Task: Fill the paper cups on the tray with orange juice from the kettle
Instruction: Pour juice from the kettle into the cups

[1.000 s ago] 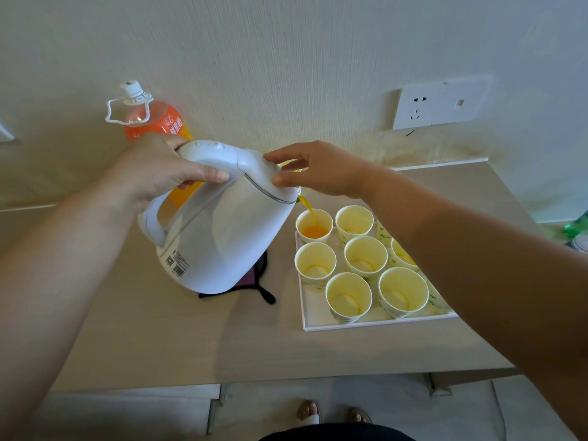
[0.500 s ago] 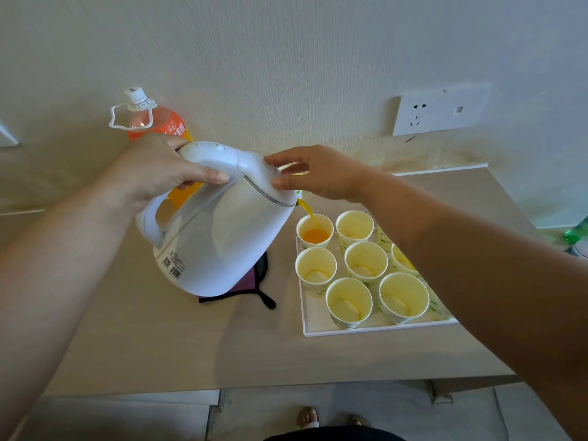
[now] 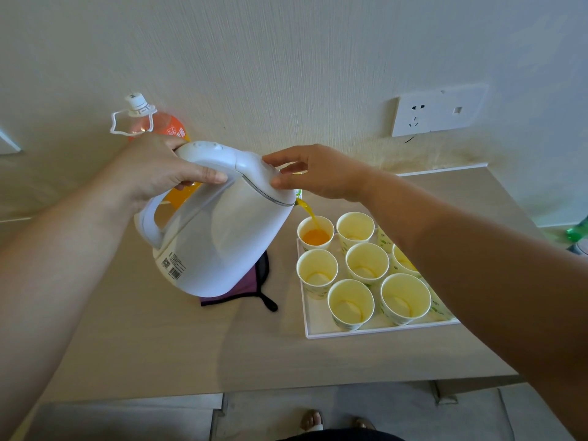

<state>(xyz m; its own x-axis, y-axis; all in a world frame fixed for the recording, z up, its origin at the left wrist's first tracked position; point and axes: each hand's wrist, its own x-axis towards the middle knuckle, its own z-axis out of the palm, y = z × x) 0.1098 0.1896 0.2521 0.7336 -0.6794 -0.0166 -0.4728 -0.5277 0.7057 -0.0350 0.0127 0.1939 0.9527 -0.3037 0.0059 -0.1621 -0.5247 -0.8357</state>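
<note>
The wall (image 3: 286, 58) is the biggest thing, far past both hands. The table (image 3: 143, 345) lies under both hands and arms.

The kettle (image 3: 222, 237) is white and fat. It hangs in the air over the table, between the two hands, and it tips down toward the right hand. The left hand (image 3: 159, 167) is curled round the top of the handle, with the thumb lying along it. The right hand (image 3: 321, 173) is at the lid end. Its fingers are spread and mostly straight, and the thumb and one fingertip touch the lid.

The tray (image 3: 310, 332) is white and flat. It sits on the table, under the right hand and the right arm. The arm hides its right side.

The bottle (image 3: 159, 125) stands behind the left hand, by the wall. It has an orange drink in it and a white cap. A purple cloth (image 3: 251, 288) with a black edge lies on the table under the kettle, below and between the hands. The socket (image 3: 436, 113) is on the wall, up and to the right of the right hand.

The cups (image 3: 367, 262) stand close together on the tray, below the right hand. Most look empty inside. The corner cup (image 3: 315, 232), just under the right thumb, has orange in its bottom. One cup half hidden by the right arm shows a bit of orange too.

The juice (image 3: 308, 211) runs in a thin line from the spout, right under the right hand, down into the corner cup.

A foot (image 3: 313, 420) shows on the floor, far below both hands.
</note>
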